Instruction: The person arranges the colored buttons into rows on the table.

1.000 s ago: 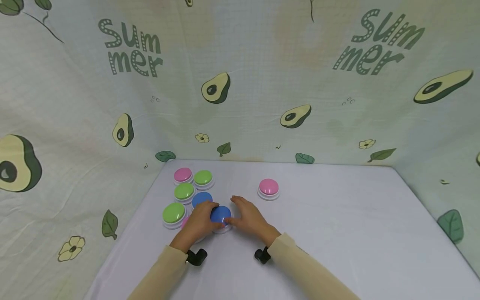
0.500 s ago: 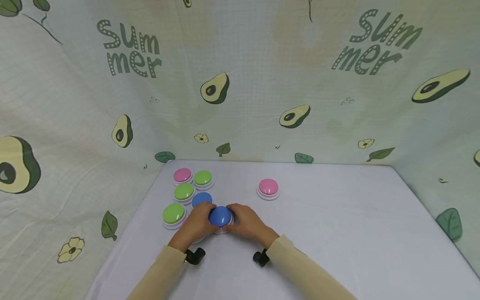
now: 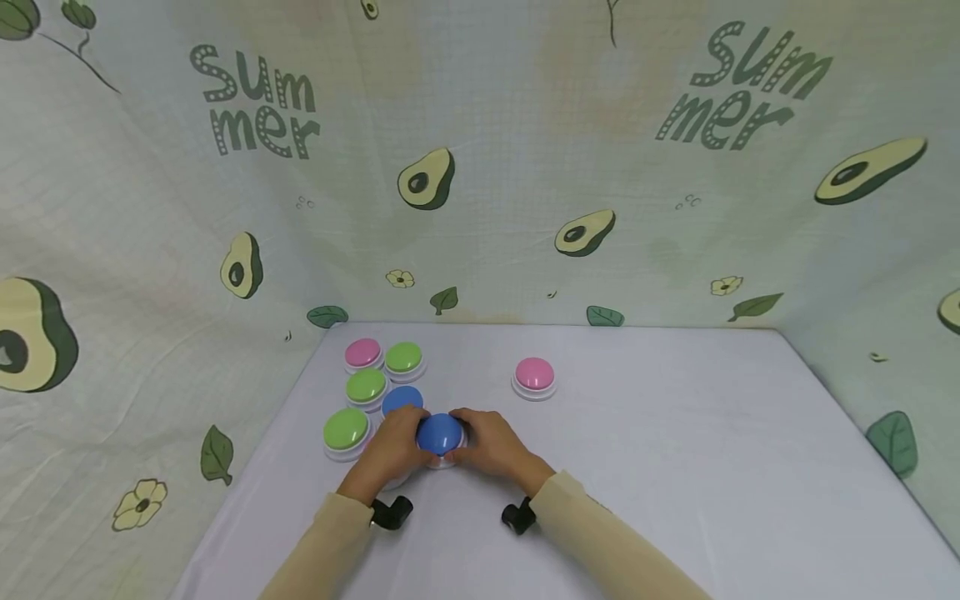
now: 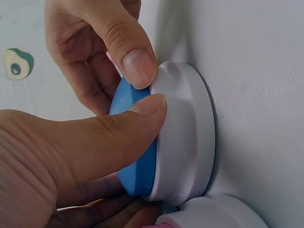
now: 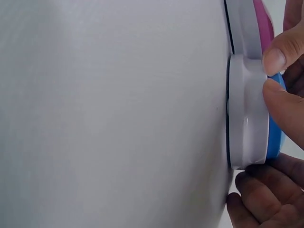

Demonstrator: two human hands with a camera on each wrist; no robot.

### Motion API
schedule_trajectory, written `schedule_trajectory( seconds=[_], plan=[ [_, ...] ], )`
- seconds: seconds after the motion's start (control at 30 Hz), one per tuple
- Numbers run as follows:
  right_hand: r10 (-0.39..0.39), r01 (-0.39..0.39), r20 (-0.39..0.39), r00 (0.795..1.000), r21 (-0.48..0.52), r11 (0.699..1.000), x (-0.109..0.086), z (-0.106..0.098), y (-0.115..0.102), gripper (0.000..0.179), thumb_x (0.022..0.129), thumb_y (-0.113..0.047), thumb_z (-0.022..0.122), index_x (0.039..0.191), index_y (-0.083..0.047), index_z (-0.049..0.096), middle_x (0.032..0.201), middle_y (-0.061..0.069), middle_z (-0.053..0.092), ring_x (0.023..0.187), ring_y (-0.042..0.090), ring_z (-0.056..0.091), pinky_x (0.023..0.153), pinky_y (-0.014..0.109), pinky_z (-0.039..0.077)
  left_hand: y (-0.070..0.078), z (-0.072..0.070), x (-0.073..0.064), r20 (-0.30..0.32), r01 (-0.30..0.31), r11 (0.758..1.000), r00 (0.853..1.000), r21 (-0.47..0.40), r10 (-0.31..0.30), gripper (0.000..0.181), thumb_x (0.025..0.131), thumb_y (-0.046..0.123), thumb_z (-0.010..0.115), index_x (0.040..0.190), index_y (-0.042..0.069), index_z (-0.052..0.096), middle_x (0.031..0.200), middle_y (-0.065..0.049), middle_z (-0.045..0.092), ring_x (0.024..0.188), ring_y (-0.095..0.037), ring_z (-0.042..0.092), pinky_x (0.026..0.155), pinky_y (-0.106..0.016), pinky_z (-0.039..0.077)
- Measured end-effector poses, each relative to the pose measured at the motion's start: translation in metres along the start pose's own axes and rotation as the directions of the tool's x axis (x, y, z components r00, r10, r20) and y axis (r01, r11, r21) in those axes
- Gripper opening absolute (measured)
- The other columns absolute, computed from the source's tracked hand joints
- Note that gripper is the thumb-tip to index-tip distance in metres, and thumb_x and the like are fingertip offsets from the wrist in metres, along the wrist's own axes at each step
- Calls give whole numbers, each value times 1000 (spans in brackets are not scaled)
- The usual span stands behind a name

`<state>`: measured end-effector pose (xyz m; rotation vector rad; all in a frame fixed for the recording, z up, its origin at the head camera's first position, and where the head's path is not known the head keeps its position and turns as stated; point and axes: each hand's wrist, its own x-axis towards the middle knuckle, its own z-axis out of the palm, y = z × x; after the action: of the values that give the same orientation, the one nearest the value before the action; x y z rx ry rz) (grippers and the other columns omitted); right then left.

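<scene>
Both hands hold a push button with a blue dome and white base on the white table. My left hand grips its left side and my right hand its right. In the left wrist view the two thumbs meet at the near side, by the seam between blue dome and white base. The base stands on the table in both wrist views. Right-hand fingers curl around the far side. A pink button stands against it, mostly hidden by my left hand in the head view.
Left of my hands stand another blue button, several green ones, among them a green button, and a pink button at the back. A separate pink button is farther right. Patterned cloth surrounds the table.
My right hand's fingers, spread beside the blue button a second ago, have come in against its right side. The left hand and the other buttons have hardly moved; the head view has shifted slightly.
</scene>
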<state>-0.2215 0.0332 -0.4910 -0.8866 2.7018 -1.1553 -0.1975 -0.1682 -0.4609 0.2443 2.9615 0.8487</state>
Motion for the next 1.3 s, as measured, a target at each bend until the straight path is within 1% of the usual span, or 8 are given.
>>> schedule_trajectory(
  seconds=[0.1,0.23,0.33,0.53,0.8,1.03,1.17,1.3],
  plan=[
    [15,-15,-5,1000,23,1000,-1,-2,2,64,86,-22,88,140,1,62,137,17,68,127,34,63,111,51,51,3,3,0,-12,-2,1000,1000,-8,2,70,73,13,97,131,-7,62,125,-22,64,122,-41,59,108,-60,49],
    [21,-20,-30,999,35,999,-3,-4,6,65,85,-21,90,140,2,62,137,17,68,128,35,63,111,52,50,7,7,2,-36,-36,999,999,-16,35,67,73,12,96,129,-7,63,123,-21,65,120,-42,60,107,-60,49],
    [17,-15,-49,999,37,999,-4,-5,10,66,84,-20,90,139,2,63,136,17,68,128,34,63,111,50,51,10,10,3,-44,-56,998,998,-21,55,66,74,10,94,130,-7,63,124,-22,64,121,-42,59,108,-61,49],
    [20,-14,-64,998,82,997,-6,-10,17,66,84,-16,90,139,6,61,136,21,68,125,35,66,108,48,53,17,14,8,-38,-57,998,998,-29,56,67,77,10,93,134,-6,61,133,-24,62,129,-45,56,112,-62,46],
    [62,-52,-100,993,95,994,-10,-20,26,67,83,-16,91,139,6,61,137,22,67,124,35,67,106,47,55,24,22,17,-66,-87,995,994,-48,83,68,77,12,94,136,-2,63,131,-19,65,125,-43,59,110,-60,47],
    [85,-64,-140,987,146,987,-15,-28,32,66,83,-13,90,138,8,61,137,24,66,124,37,67,105,48,55,35,29,25,-77,-69,995,995,-77,63,71,77,13,94,139,-1,63,132,-18,66,123,-41,61,107,-59,50],
    [110,-80,-159,981,184,980,-18,-37,38,64,84,-11,89,138,8,61,138,25,65,124,38,67,105,49,55,43,33,32,-67,-59,993,996,-105,52,71,79,12,92,139,-5,61,130,-20,65,121,-40,62,104,-55,53],
    [144,-107,-177,974,204,973,-21,-48,43,63,85,-11,89,138,8,61,138,25,65,124,38,67,105,48,55,51,34,39,-72,-60,988,996,-139,51,64,81,12,91,134,-9,62,126,-21,64,120,-40,61,104,-54,53]
  ],
)
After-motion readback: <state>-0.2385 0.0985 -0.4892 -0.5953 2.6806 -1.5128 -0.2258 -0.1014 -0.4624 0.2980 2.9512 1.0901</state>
